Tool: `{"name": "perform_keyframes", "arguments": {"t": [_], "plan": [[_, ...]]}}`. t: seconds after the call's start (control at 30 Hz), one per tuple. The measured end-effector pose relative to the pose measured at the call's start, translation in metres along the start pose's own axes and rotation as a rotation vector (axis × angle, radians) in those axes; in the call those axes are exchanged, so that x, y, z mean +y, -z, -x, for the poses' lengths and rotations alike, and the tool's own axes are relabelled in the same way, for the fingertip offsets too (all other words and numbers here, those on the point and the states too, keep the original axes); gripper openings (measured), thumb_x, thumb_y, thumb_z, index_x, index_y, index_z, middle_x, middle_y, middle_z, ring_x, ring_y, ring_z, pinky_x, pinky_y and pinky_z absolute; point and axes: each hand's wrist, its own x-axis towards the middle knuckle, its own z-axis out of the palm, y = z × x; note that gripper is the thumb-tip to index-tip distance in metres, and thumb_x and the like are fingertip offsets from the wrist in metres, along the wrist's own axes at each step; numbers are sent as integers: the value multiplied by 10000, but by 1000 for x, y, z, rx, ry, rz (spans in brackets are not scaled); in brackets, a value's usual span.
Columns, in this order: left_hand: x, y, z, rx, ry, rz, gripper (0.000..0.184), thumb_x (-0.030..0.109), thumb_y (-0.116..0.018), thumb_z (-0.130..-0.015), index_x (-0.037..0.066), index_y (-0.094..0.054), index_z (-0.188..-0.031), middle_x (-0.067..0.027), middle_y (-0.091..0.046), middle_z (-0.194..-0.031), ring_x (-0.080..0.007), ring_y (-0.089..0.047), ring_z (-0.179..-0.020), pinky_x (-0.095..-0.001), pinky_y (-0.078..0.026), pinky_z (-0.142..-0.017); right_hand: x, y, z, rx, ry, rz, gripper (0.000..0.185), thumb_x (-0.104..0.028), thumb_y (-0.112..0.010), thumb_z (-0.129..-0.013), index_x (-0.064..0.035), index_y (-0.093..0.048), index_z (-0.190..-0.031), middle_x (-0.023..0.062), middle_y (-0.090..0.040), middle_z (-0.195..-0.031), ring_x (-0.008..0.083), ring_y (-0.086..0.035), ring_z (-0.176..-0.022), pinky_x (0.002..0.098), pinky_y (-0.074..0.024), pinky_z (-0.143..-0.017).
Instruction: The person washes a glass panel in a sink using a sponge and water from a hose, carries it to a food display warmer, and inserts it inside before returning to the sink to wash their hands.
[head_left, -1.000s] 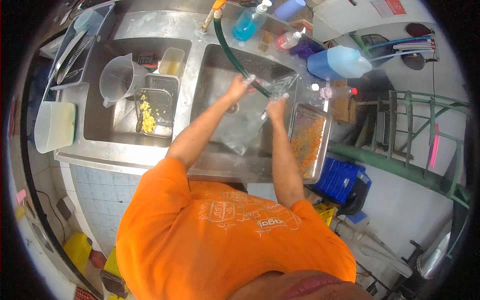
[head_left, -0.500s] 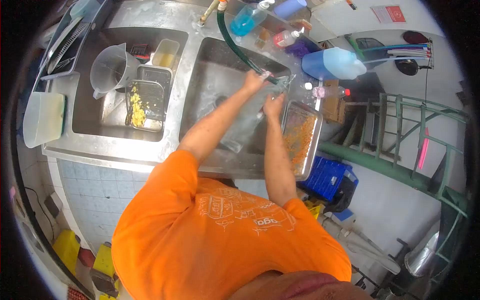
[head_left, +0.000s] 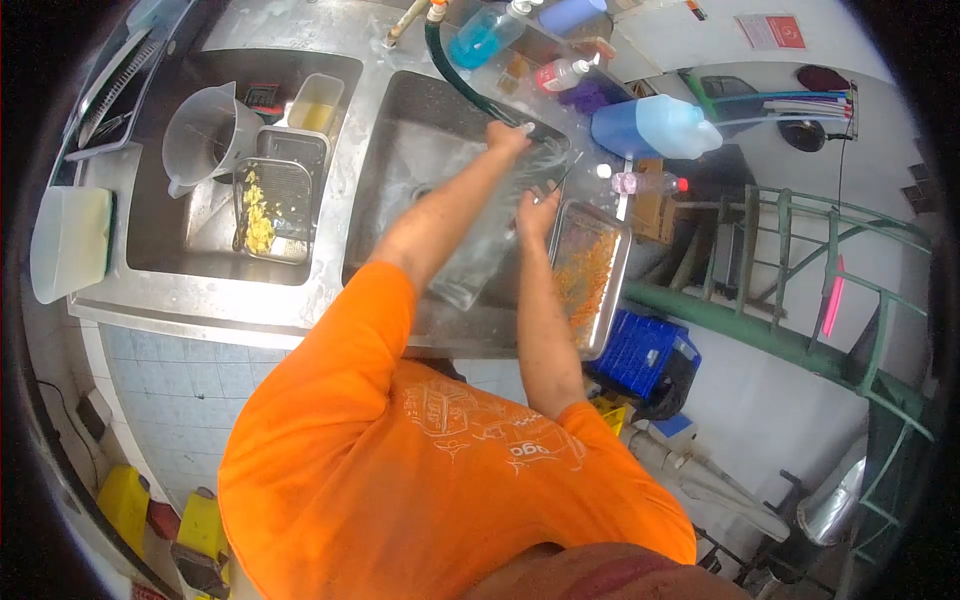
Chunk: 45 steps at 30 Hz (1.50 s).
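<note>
My left hand (head_left: 508, 138) is closed round the dark green hose (head_left: 462, 88) near its lower end, over the right sink basin (head_left: 395, 150). Below and to its right, my right hand (head_left: 537, 210) grips the edge of what looks like a clear plastic container (head_left: 462, 285), tilted in the basin. Its outline is hard to make out through the water and glare. Close beside my right hand, a metal tray (head_left: 597, 345) with orange shreds (head_left: 585, 280) rests along the basin's right edge.
The left basin (head_left: 165, 225) holds a clear jug (head_left: 205, 135), a tub (head_left: 316, 103) and a metal tray (head_left: 295, 215) with yellow bits. Behind stand a blue spray bottle (head_left: 485, 38), a pump bottle (head_left: 562, 73), a large blue jug (head_left: 645, 127) and a small bottle (head_left: 648, 183).
My hands have moved slightly apart: the right is lower, toward me, and the left a little higher with the hose. The whole view has shifted slightly left.
</note>
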Motion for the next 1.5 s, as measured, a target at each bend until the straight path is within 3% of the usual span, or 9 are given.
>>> {"name": "perform_keyframes", "arguments": {"t": [0.27,0.37,0.57,0.67,0.77,0.87,1.13,1.33,1.5], "plan": [[-40,50,66,-72,-33,8,241,148,-672,-869,-88,-630,-894,-154,-672,-853,-220,-676,-738,-322,-598,-659,-19,-4,3,66,55,69,583,9,-545,-823,59,-341,-1367,239,-622,-1136,256,-624,-1029,367,-518,-847],[-40,54,93,-56,-19,93,254,174,-658,-881,-79,-639,-881,-141,-680,-815,-214,-678,-719,-330,-584,-648,-15,-12,1,-36,-169,-280,560,26,-537,-830,52,-367,-1363,225,-621,-1134,232,-649,-863,338,-538,-724],[-37,67,125,0,-44,-40,216,164,-664,-881,-49,-634,-861,-106,-671,-779,-188,-657,-678,-309,-543,-611,-25,-21,1,33,-288,-434,595,16,-576,-844,14,-355,-1396,203,-582,-1188,217,-611,-607,320,-466,-439],[-44,78,139,8,-30,75,197,175,-680,-882,3,-597,-832,-72,-645,-727,-160,-631,-647,-288,-506,-583,-11,-14,-8,-61,-358,-293,600,-8,-604,-844,16,-368,-1395,204,-573,-1229,246,-643,-783,312,-516,-535],[-76,97,136,71,-145,97,206,177,-690,-887,49,-544,-819,-43,-612,-688,-136,-603,-616,-275,-469,-552,5,-18,-14,-51,-258,-208,590,-21,-611,-848,20,-380,-1390,207,-554,-1281,270,-618,-1001,333,-532,-761],[-81,110,143,92,-289,69,207,137,-690,-888,65,-507,-824,-31,-592,-688,-125,-579,-592,-269,-443,-533,-19,-17,-2,1,-270,-270,586,-2,-614,-821,25,-414,-1370,220,-522,-1332,309,-555,-1177,385,-433,-981],[-80,110,155,-4,-387,205,232,70,-685,-886,59,-457,-843,-25,-541,-673,-115,-546,-581,-259,-428,-528,-15,-23,-3,25,-224,-246,556,8,-597,-823,41,-425,-1351,201,-552,-1298,288,-547,-1196,365,-436,-984],[-77,85,140,63,-407,6,190,100,-660,-878,48,-478,-890,-42,-550,-691,-136,-536,-515,-293,-447,-473,-13,-22,-5,52,-195,-125,543,-9,-603,-813,46,-437,-1327,209,-568,-1268,286,-570,-1158,366,-450,-953],[-81,101,133,-174,60,689,162,227,-567,-904,74,-517,-881,-65,-596,-793,-185,-592,-709,-318,-480,-617,1,-22,-9,59,-127,-115,546,-5,-599,-814,45,-428,-1330,219,-572,-1258,288,-586,-1129,363,-465,-927]]}}
